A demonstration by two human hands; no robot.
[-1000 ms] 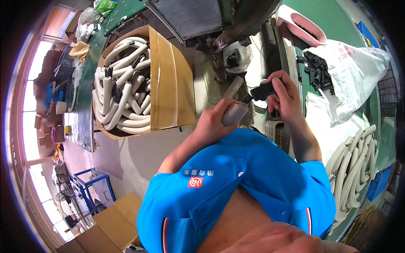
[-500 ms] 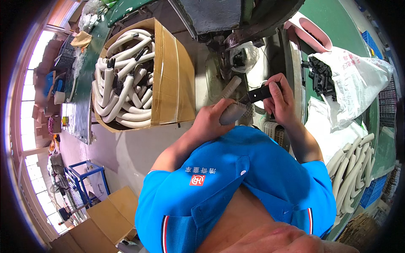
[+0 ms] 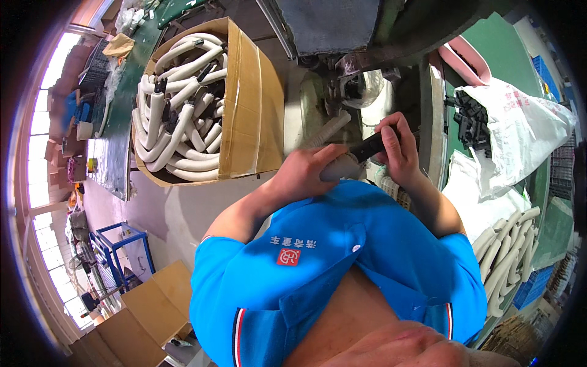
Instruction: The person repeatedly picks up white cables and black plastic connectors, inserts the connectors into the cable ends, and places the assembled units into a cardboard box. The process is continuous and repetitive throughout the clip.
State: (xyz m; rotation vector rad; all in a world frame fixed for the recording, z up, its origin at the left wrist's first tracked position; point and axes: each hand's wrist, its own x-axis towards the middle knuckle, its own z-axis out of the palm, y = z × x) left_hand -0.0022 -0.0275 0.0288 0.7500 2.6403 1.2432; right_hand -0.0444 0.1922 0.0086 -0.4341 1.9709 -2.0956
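My left hand (image 3: pixel 307 174) is wrapped round a pale grey foam-covered tube (image 3: pixel 340 168) close to my shirt front. Another pale length of tube (image 3: pixel 332 129) sticks out beyond that hand; whether it is the same bent piece is hidden. From the right, my right hand (image 3: pixel 400 150) grips a black plastic piece (image 3: pixel 368 147) between thumb and fingers. The black piece meets the tube's end, roughly in line with it. How deep it sits inside cannot be seen.
A cardboard box (image 3: pixel 254 107) full of bent pale tubes with black ends stands at left. Ahead hangs a dark machine (image 3: pixel 327 27). On the green bench (image 3: pixel 504 46) at right are a pink bin (image 3: pixel 466 60), a white sack (image 3: pixel 520 122) spilling black pieces (image 3: pixel 472 122), and stacked pale tubes (image 3: pixel 507 254).
The black piece has come down and left against the tube's end; its narrow tongue, visible before, no longer shows. My right hand moved slightly with it. The whole view has shifted a little.
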